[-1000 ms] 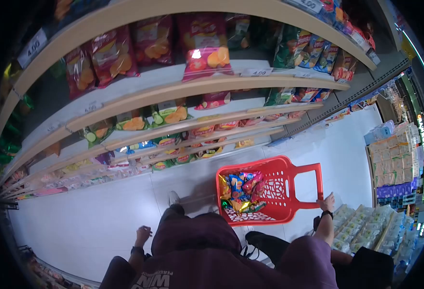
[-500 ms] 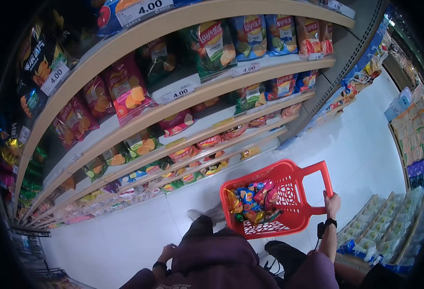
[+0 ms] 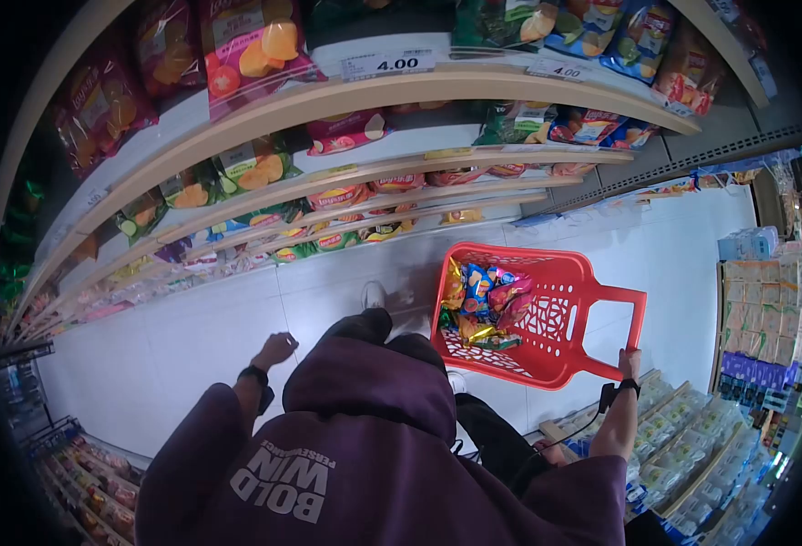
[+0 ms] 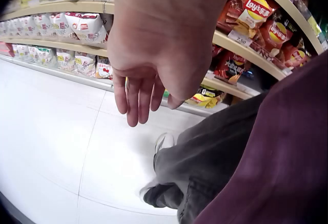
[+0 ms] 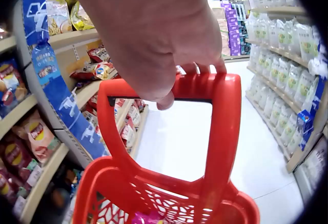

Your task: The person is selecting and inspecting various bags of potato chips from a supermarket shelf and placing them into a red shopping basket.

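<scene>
A red basket [image 3: 556,264] with a long loop handle stands at the person's right side, several snack bags [image 3: 483,300] lying in its far-left end. The right hand [image 3: 631,364] grips the end bar of the handle; in the right wrist view the hand [image 5: 164,55] wraps over the red bar [image 5: 195,86], thumb beneath it. The left hand [image 3: 278,348] hangs free at the other side, holding nothing. Seen in the left wrist view, the left hand [image 4: 159,65] has its fingers loosely extended downward above the pale floor.
Shelves of chip bags [image 3: 255,164] with price tags run along the far side. White packets on a shelf [image 5: 279,55] line the right of the aisle. Boxes [image 3: 761,309] stand at the right end. Pale tiled floor [image 3: 192,364] lies between, with the person's shoes [image 4: 164,143] on it.
The shelf edges and price tags have shifted in the head view. The basket and right hand appear higher in it, the hand still gripping the handle. The left hand has swung outward.
</scene>
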Demonstrator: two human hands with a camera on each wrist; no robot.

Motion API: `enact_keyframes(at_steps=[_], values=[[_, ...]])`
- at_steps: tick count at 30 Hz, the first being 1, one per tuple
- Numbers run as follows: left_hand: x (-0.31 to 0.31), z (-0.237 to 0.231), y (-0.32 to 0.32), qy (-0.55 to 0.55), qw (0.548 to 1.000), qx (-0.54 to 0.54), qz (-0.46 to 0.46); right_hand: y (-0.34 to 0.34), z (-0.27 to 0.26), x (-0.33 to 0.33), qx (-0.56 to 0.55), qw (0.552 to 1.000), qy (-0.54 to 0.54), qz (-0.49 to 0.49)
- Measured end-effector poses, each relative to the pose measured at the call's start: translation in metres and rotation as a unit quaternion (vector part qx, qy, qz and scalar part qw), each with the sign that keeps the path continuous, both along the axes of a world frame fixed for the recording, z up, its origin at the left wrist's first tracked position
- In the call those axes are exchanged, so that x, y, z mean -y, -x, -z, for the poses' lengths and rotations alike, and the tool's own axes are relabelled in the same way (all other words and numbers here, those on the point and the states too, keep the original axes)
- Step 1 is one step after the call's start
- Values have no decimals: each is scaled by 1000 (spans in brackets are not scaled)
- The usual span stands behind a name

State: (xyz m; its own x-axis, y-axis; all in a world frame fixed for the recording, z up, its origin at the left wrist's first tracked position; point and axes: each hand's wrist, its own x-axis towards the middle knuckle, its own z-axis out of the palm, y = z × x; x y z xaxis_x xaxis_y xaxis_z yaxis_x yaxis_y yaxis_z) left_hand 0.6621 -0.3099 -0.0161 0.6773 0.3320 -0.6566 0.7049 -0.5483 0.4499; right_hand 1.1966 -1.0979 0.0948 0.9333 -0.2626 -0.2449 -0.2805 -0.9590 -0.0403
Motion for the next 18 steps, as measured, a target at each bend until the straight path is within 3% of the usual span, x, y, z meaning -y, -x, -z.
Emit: enact_keyframes(at_steps=[2, 3, 5, 8, 11, 17, 18], values=[[-8, -16, -23, -34, 998, 60, 13, 0, -2, 14, -16, 999, 24, 15], [-6, -43, -44, 18, 996, 41, -79, -4, 4, 8, 3, 999, 28, 18], [-5, -51, -63, -6, 993, 88, -80, -8, 5, -17, 27, 998, 24, 42], [2, -59, -80, 8, 995, 76, -64, -21, -2, -39, 32, 996, 12, 82], [16, -60, -86, 9, 996, 52, -73, -34, -21, -66, 90, 994, 40, 46], [86, -60, -84, 65, 980, 6, -190, -73, -1, -26, 117, 987, -109, 27], [97, -57, -85, 62, 983, -7, -170, -75, -2, -25, 116, 986, -116, 31]])
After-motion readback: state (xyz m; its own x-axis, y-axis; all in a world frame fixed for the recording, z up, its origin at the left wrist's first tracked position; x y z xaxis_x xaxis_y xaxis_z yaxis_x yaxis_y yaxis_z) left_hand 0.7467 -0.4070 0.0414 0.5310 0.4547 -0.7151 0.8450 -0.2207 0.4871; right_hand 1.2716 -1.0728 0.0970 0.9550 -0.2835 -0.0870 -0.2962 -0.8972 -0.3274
